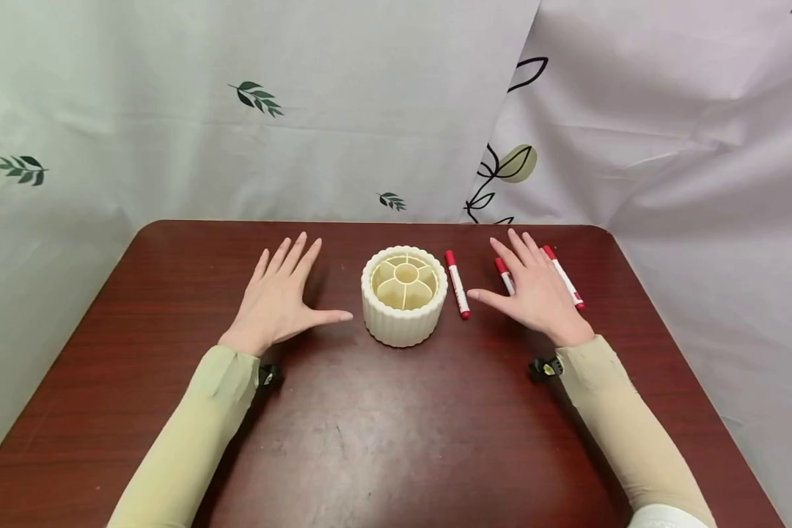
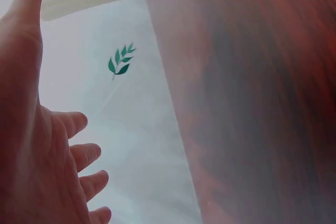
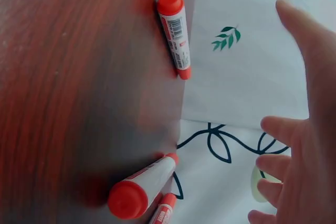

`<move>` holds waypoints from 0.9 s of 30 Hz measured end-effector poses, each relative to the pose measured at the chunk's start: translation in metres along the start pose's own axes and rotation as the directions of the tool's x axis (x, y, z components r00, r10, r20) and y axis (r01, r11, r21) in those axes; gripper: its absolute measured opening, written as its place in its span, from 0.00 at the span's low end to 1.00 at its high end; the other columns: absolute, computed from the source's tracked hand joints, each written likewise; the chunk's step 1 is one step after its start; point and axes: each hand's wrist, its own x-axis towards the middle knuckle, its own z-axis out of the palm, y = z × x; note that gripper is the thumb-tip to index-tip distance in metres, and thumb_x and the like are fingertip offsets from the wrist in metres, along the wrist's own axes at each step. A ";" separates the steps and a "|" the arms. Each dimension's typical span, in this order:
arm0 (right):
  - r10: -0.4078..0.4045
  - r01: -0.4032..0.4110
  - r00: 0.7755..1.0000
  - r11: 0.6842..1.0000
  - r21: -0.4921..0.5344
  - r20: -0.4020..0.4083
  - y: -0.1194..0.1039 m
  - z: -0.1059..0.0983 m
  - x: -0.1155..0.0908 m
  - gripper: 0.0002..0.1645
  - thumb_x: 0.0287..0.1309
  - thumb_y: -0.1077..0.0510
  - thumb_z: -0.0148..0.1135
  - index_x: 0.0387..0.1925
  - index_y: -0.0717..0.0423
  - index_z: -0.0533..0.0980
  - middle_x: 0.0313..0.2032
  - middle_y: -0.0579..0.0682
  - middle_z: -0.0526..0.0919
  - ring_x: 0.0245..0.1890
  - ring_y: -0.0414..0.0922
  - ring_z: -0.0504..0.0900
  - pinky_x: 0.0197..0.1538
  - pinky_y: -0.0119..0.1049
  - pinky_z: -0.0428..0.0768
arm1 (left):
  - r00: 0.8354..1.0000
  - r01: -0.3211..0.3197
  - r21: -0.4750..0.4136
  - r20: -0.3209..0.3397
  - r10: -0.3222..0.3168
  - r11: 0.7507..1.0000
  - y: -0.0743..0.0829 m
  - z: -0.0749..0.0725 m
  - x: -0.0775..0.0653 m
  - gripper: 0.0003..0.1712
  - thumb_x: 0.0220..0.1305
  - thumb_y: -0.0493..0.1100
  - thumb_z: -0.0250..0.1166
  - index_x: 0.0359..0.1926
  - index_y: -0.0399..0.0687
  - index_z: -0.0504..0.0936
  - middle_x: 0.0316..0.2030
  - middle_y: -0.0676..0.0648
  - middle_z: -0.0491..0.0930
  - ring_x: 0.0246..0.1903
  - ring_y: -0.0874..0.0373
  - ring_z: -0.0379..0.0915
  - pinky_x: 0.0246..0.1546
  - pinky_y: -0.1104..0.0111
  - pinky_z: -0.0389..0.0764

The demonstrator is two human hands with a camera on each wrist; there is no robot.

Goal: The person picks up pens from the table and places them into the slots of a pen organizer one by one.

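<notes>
A cream, ribbed round pen holder with several compartments stands upright near the table's far middle. My left hand is spread to its left, thumb pointing at it but apart, holding nothing. On the other side my right hand is also spread, palm down, above the table with nothing gripped. A white marker with red ends lies between the pen holder and my right thumb. My right hand partly covers a second marker, while a third marker lies just beyond its outer edge. All three markers show in the right wrist view.
The dark red-brown wooden table has rounded far corners. Behind it hangs a pale curtain with leaf prints. Each wrist carries a small black device on its inner side.
</notes>
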 end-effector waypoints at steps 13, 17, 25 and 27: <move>0.042 -0.037 0.999 0.990 0.136 -0.034 -0.017 -0.002 0.003 0.50 0.62 0.27 0.61 0.71 0.59 0.70 0.73 0.58 0.65 0.75 0.55 0.56 0.74 0.54 0.57 | 0.990 -0.104 -0.122 -0.111 0.091 0.987 0.030 -0.004 0.003 0.76 0.42 0.88 0.63 0.81 0.48 0.51 0.77 0.43 0.55 0.77 0.47 0.45 0.75 0.53 0.35; 0.093 -0.090 0.996 0.975 0.203 -0.006 -0.026 0.000 0.006 0.47 0.60 0.31 0.66 0.70 0.57 0.71 0.70 0.56 0.69 0.71 0.55 0.64 0.70 0.55 0.64 | 0.987 -0.132 -0.247 -0.127 0.103 0.960 0.045 -0.001 0.006 0.76 0.40 0.85 0.68 0.81 0.49 0.52 0.77 0.45 0.57 0.76 0.47 0.47 0.75 0.55 0.39; 0.150 -0.151 0.988 0.940 0.305 0.028 -0.039 0.010 0.011 0.39 0.56 0.42 0.75 0.62 0.61 0.77 0.56 0.57 0.82 0.55 0.54 0.80 0.59 0.52 0.76 | 0.994 -0.094 -0.573 -0.095 0.048 0.814 0.073 0.005 0.011 0.72 0.40 0.75 0.78 0.81 0.57 0.53 0.76 0.57 0.55 0.74 0.59 0.51 0.70 0.54 0.61; 0.157 -0.165 0.986 0.933 0.318 0.051 -0.041 0.014 0.010 0.38 0.54 0.44 0.77 0.59 0.62 0.79 0.51 0.57 0.84 0.48 0.53 0.83 0.53 0.51 0.80 | 0.994 -0.092 -0.591 -0.096 0.044 0.801 0.078 0.007 0.013 0.72 0.40 0.74 0.79 0.81 0.56 0.54 0.76 0.56 0.56 0.73 0.60 0.53 0.70 0.55 0.62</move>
